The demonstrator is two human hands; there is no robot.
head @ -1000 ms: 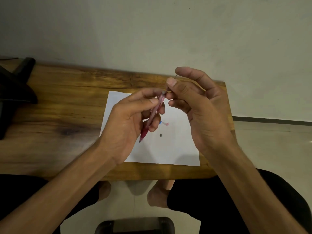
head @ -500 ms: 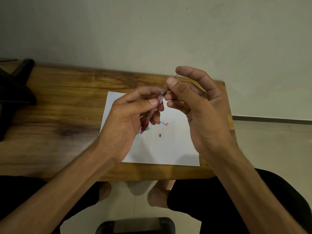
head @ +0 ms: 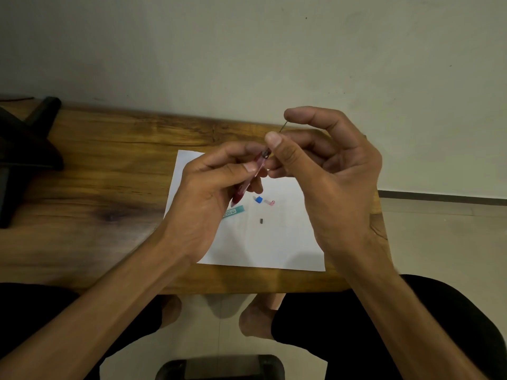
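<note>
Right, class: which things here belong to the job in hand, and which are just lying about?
In the job: red pencil, gripped by the left hand; thin rod, pinched by the right hand.
Lying about: teal case, blue piece, pink piece, small dark piece, white paper, wooden table.

A plain pale wall (head: 247,50) fills everything from ten to two o'clock, dimly lit. Below it a wooden counter (head: 96,174) with dark grain runs across. At nine o'clock a black object (head: 24,149) sits at its end. Pale floor (head: 444,242) shows at three o'clock, with a dark strip (head: 439,193) along the wall's foot.
</note>
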